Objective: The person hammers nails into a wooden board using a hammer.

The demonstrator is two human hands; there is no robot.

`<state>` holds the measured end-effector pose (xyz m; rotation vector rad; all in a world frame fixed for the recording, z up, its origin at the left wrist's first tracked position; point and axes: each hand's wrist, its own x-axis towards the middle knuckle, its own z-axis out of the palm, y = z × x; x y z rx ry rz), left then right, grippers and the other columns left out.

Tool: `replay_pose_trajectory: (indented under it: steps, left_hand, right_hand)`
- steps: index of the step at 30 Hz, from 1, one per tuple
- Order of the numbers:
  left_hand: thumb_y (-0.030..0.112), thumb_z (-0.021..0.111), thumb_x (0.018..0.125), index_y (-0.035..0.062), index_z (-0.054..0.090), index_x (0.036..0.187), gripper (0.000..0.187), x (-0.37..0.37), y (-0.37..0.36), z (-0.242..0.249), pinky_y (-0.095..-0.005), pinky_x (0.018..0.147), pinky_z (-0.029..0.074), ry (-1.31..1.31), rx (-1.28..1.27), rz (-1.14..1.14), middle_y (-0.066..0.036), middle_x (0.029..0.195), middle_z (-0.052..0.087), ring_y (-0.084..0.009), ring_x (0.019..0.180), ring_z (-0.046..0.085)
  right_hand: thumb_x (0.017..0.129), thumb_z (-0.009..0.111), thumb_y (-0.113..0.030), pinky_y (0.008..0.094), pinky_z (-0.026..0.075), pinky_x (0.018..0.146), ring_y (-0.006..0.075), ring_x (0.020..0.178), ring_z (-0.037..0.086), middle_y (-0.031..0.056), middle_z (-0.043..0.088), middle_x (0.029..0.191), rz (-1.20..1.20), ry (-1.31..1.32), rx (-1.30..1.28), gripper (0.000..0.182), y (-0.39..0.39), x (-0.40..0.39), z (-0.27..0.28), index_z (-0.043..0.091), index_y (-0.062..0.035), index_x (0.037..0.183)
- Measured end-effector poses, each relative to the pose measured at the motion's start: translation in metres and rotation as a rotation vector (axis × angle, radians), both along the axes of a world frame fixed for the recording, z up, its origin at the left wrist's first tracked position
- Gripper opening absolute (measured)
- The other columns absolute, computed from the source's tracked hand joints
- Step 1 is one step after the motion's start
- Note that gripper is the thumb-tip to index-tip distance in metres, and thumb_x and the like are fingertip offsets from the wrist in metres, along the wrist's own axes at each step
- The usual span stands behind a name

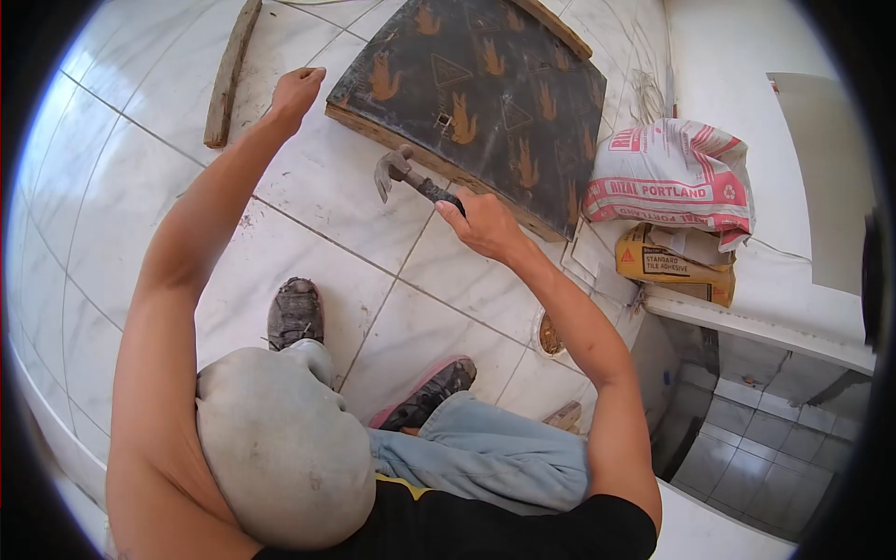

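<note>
My right hand (487, 226) is wrapped round the dark grip of a claw hammer (401, 170). The hammer's metal head points left, beside the near edge of a black printed plywood panel (425, 79) with orange crocodile marks. Wooden battens (420, 154) run along the panel's underside edge. Left of the panel's corner, my left hand (297, 96) is closed, with thumb and fingers pressed together above the tiles. Whatever may be in its fingers is hidden. A small piece, too small to name, lies on the panel.
A loose wooden stick (231, 75) lies on the tiled floor (308, 238) at upper left. Right of the panel, a Rizal Portland cement bag (667, 177) rests above a tile adhesive bag (677, 266). A round container (551, 333) sits nearer me, and a lower tiled recess (747, 429) opens at right.
</note>
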<state>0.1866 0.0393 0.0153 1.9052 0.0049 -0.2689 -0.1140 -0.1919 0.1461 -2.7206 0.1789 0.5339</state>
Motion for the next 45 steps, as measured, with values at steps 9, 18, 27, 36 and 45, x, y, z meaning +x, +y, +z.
replay_pose_trajectory:
  steps: [9,18,27,36,45]
  left_hand:
    - [0.006,0.045,0.105,-0.0021,0.05,0.136,0.032,0.009,0.003,0.042,-0.0308,0.093,0.058,0.358,-0.799,-0.118,-0.015,0.12,0.066,-0.0212,0.107,0.067]
    - [0.011,0.055,0.098,-0.0026,0.061,0.111,0.019,0.006,0.001,0.045,-0.0324,0.085,0.058,0.595,-1.117,-0.129,-0.014,0.1,0.069,-0.0248,0.097,0.068]
    - [0.021,0.072,0.094,0.003,0.066,0.109,0.025,0.003,-0.001,0.044,-0.0229,0.062,0.044,0.476,-0.919,-0.198,-0.003,0.09,0.068,-0.009,0.073,0.054]
    - [0.025,0.065,0.1,0.0064,0.063,0.126,0.032,-0.001,-0.005,0.034,-0.0211,0.059,0.037,0.169,-0.433,-0.466,-0.002,0.102,0.073,-0.0042,0.067,0.044]
    - [0.02,0.061,0.101,0.0051,0.068,0.11,0.019,-0.007,-0.009,0.027,-0.0271,0.073,0.047,-0.094,-0.122,-0.564,-0.003,0.101,0.073,-0.0098,0.078,0.056]
  right_hand:
    - [0.108,0.043,-0.047,0.0359,0.044,0.044,0.0179,0.045,0.051,0.0077,0.051,0.059,-0.542,-0.134,0.546,0.048,0.02,0.024,-0.039,0.054,-0.0032,0.093]
    - [0.106,0.042,-0.048,0.0335,0.044,0.04,0.0156,0.043,0.051,0.0051,0.052,0.06,-0.566,-0.09,0.623,0.049,0.015,0.026,-0.037,0.053,-0.0032,0.09]
    - [0.107,0.041,-0.048,0.0324,0.042,0.038,0.0133,0.039,0.047,0.0028,0.047,0.057,-0.555,-0.102,0.656,0.048,0.015,0.026,-0.035,0.052,-0.0048,0.088]
    - [0.107,0.047,-0.045,0.0294,0.044,0.04,0.0104,0.046,0.049,0.0028,0.049,0.065,-0.687,0.084,0.91,0.043,0.017,0.024,-0.014,0.053,-0.0026,0.102]
    - [0.107,0.048,-0.044,0.0273,0.042,0.039,0.0081,0.047,0.048,0.0014,0.05,0.068,-0.58,-0.043,0.848,0.045,0.037,0.038,0.008,0.056,-0.0002,0.105]
